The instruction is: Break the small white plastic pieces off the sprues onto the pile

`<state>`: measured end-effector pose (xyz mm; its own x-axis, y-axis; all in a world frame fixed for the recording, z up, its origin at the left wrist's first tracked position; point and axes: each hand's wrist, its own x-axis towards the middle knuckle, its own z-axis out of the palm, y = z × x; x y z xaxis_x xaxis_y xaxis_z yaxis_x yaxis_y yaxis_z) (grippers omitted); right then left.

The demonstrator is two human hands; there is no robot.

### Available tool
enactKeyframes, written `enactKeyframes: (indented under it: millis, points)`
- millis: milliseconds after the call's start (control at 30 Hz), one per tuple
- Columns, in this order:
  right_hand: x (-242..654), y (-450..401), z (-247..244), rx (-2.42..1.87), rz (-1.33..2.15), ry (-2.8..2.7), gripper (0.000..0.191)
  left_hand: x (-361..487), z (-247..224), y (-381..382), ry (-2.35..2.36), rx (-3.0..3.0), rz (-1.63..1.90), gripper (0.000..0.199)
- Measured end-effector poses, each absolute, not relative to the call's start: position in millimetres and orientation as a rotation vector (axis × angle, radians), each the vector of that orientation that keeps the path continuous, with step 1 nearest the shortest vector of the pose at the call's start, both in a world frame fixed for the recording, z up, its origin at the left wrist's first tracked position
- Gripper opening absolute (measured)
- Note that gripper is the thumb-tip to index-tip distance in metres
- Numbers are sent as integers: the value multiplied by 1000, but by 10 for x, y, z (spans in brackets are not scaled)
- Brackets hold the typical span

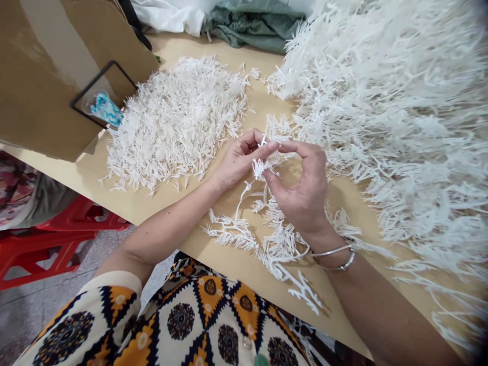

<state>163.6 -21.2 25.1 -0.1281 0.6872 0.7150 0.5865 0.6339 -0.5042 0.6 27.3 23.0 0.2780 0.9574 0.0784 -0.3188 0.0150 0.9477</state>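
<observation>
The sprig (259, 169) at the centre of my view is white and looks like plastic, with a thin stem and a tuft of spiky needles. My left hand (244, 158) pinches it, thumb laid over the curled forefinger. My right hand (303, 185) curves in a C from three o'clock, forefinger tip at my left thumb, thumb tip at the tuft; whether it grips too I cannot tell. At six o'clock, just below, lie branches (236, 234), knobbly and forked. At ten o'clock sits a pile (183, 119) of short, bristly bits; at two, a heap (385, 117) of longer, feathery strands spreads down past four. The smooth tan table (190, 216) shows as a strip between pile and heap at twelve, and again at eight, between pile and near edge. That edge slants from eight to five o'clock, under my forearms. Beyond the pile, a cardboard box (46, 96) stands at ten.
</observation>
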Motion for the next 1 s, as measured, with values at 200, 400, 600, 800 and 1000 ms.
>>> enactKeyframes:
  millis: [200, 400, 600, 800, 1000]
  points:
    - [1686, -171, 258, -1034, 97, -1786, 19, 10, 183, 262, 687, 1176, 1039, 51]
    - [1694, -148, 321, -926, 454, -1524, 11, 12, 189, 255, 716, 1167, 1081, 45]
    - [1714, -75, 259, -997, 642, -1295, 16, -36, 219, 260, 860, 1508, 1373, 49]
    - [1669, -121, 270, -1032, 787, -1373, 26, -8, 173, 258, 739, 1814, 1309, 45]
    - [1657, -137, 272, -1027, 776, -1403, 18, 32, 220, 227, 851, 1440, 1237, 47]
